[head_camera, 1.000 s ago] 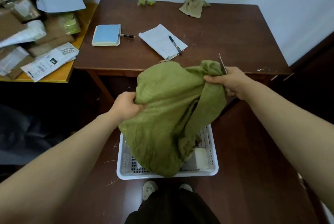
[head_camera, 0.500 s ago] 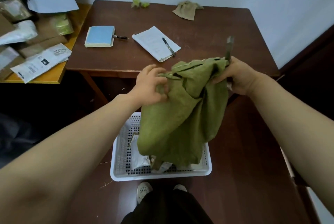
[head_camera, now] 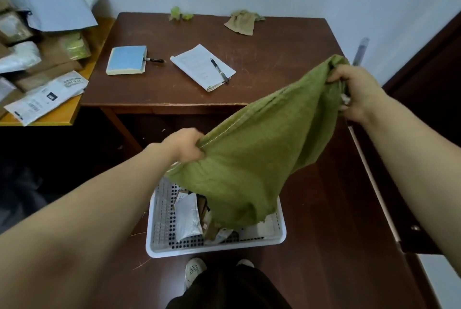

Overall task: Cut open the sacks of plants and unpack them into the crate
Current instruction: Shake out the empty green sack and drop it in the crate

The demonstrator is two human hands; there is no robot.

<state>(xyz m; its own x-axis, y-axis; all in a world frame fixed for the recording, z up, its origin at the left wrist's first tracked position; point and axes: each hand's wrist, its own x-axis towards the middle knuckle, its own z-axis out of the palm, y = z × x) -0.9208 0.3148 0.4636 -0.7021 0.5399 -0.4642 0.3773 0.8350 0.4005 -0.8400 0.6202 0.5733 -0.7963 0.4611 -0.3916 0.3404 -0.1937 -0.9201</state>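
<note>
Left hand (head_camera: pixel 185 145) lowered, sack (head_camera: pixel 254 159) stretched up to right hand (head_camera: pixel 354 91), over crate (head_camera: pixel 159 241)

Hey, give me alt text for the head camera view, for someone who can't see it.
A left hand and right hand grip a green sack, tipped over a white perforated crate holding packets. The right hand also holds a knife-like tool; a brown desk with a notepad stands behind.
</note>
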